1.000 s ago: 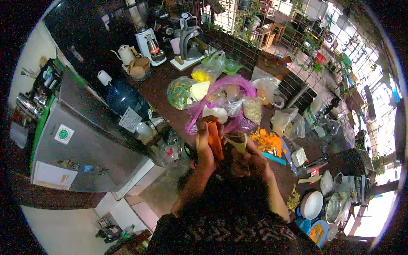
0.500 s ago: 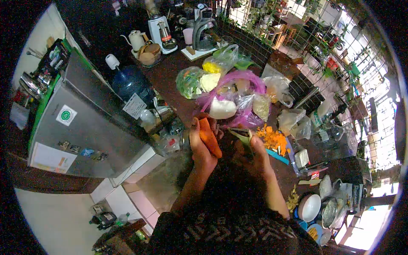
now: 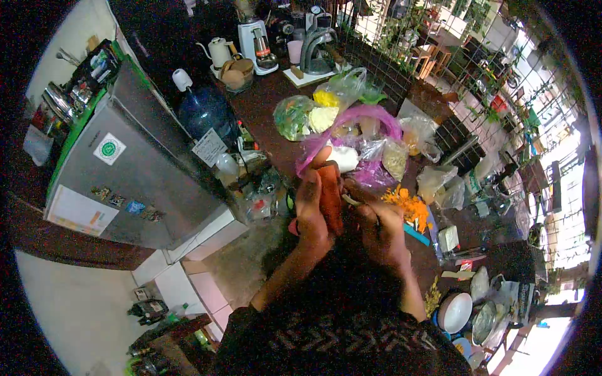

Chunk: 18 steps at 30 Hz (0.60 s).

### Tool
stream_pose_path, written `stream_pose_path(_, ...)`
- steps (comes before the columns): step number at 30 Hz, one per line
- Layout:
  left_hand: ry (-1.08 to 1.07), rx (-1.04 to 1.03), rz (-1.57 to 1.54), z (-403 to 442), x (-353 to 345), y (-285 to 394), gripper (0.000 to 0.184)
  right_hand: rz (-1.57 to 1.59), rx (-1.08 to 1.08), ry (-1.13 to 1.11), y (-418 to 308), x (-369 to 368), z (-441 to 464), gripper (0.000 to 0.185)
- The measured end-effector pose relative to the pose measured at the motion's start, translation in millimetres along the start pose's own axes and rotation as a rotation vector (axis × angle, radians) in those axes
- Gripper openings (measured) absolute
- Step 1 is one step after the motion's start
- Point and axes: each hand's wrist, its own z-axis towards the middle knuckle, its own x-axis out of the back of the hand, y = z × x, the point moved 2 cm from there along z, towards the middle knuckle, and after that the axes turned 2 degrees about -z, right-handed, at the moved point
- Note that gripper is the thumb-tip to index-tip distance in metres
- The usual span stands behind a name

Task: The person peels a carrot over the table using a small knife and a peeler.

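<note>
An orange-red piece, like a carrot [image 3: 330,202], is held upright in my left hand [image 3: 311,216], fingers wrapped round its side. My right hand [image 3: 382,229] is closed on a pale-handled tool [image 3: 351,200], whose head is close to the orange piece's right side; its far end is hidden. Just beyond the hands lies a pink plastic bag [image 3: 375,113] with a white item [image 3: 343,158] and small clear bags. To the right, orange pieces [image 3: 411,208] lie in a pile near a blue-handled strip [image 3: 416,235].
Behind are a kettle [image 3: 219,52], a grinder [image 3: 256,47] and a bag of greens [image 3: 292,118]. On the left stand a grey fridge [image 3: 135,182] and a blue water bottle [image 3: 207,111]. A white bowl [image 3: 454,313] sits at lower right.
The view has shifted, so the counter items appear farther right. My right hand has come in from the right, bringing the tool close to the orange piece, which is now more upright.
</note>
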Motion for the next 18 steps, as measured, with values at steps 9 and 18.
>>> stream_pose_path(9,-0.061,-0.04,0.131,-0.5,-12.1,-11.6,0.062,-0.351,-0.388,0.016,25.9,-4.5,-12.3,0.031)
stream_pose_path(18,-0.179,0.12,0.281,-11.7,-20.7,-10.2,0.066,-0.346,-0.158,0.095,44.7,-5.2,-15.9,0.031)
